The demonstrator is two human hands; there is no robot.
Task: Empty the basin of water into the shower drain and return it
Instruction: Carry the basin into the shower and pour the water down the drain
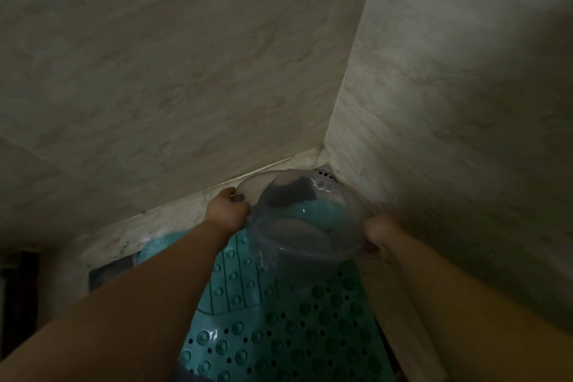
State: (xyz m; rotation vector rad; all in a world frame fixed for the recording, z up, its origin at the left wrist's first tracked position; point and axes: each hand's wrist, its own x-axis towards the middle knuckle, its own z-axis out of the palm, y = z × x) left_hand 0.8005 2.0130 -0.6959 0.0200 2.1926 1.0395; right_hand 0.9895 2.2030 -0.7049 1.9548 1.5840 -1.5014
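Note:
A clear plastic basin is held tilted away from me over the shower floor, its far rim low toward the corner. My left hand grips its left rim and my right hand grips its right rim. A round metal drain sits in the corner where the two walls meet, just beyond the basin's far edge. Water wets the basin's far lip beside the drain. A dark patch shows through the basin's wall; I cannot tell what it is.
A teal anti-slip mat with studs and holes covers the floor under my arms. Beige marbled tile walls stand close ahead and on the right. A pale ledge runs along the right wall's foot.

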